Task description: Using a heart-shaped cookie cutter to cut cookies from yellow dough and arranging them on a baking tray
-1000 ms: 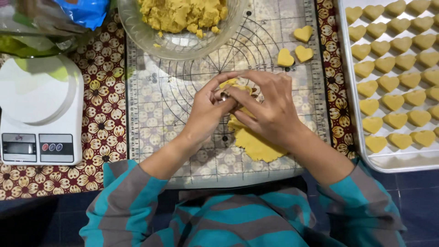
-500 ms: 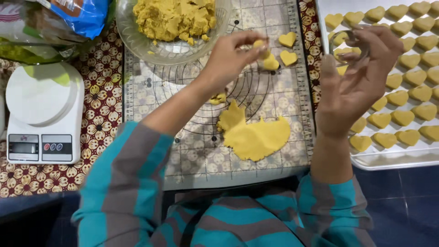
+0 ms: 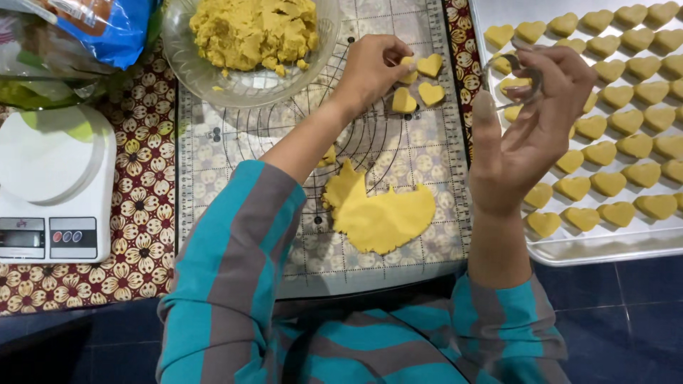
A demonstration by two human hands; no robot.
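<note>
Yellow dough heart [image 3: 408, 66] pinched in the left hand [image 3: 371, 67], fingers closed on it, just beside three cut hearts [image 3: 420, 84] lying on the gridded baking mat [image 3: 398, 163]; right hand [image 3: 535, 117] raised palm-up over the tray's near edge, fingers curled around a metal heart cutter [image 3: 514, 75]; rolled dough sheet [image 3: 380, 213] with cut-out notches lies mid-mat, between the forearms; glass bowl [image 3: 249, 50] of crumbled dough at the mat's far end; metal tray [image 3: 590, 249] of heart cookies to the right; white kitchen scale [image 3: 50, 185] to the left on the floral-clothed counter [image 3: 142, 213].
</note>
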